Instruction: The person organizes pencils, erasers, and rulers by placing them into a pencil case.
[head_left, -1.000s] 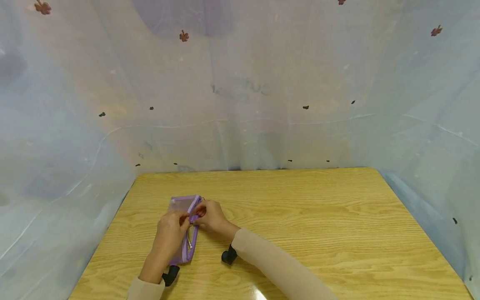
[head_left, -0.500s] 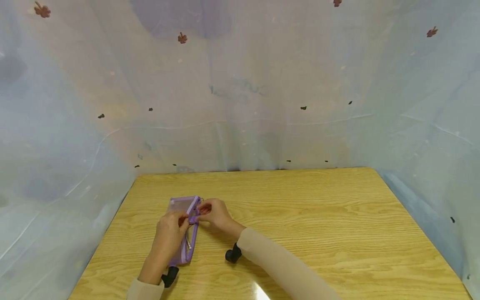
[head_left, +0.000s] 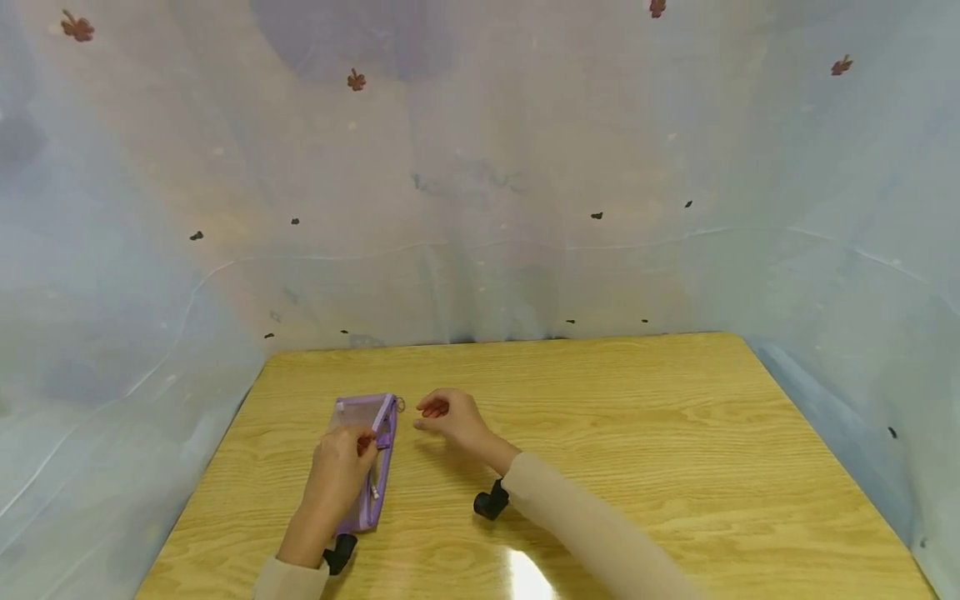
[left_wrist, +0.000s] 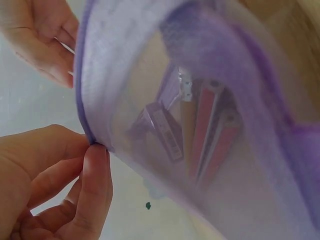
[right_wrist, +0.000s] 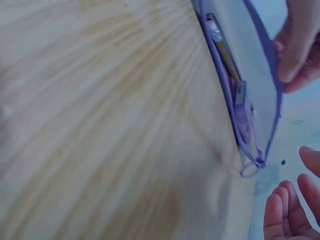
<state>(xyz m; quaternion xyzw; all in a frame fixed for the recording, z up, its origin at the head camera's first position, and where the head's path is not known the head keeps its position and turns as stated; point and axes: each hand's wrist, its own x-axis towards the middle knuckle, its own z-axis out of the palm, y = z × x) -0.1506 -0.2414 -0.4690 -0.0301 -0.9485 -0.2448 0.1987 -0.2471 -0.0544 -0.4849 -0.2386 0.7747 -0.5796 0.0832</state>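
A purple-edged mesh pencil pouch (head_left: 354,410) lies at the left of the table, its zip side open. My left hand (head_left: 339,468) pinches the pouch's opening edge between thumb and forefinger and holds it up. Through the mesh in the left wrist view show a pencil (left_wrist: 188,125) with a metal ferrule, a small purple block (left_wrist: 164,131) with a barcode label, and pink strips with pale edges (left_wrist: 206,120). My right hand (head_left: 456,418) hovers just right of the pouch, apart from it, its fingers loosely bent and holding nothing. A ring (right_wrist: 250,170) hangs at the zip's far end.
The wood-grain table (head_left: 600,433) extends far to the right of the pouch. A pale patterned sheet (head_left: 480,283) hangs behind it and at both sides. Black camera mounts (head_left: 491,500) sit on both wrists.
My right hand has come away from the pouch's opening and moved right. My left hand keeps its pinch on the edge. The pouch has hardly moved.
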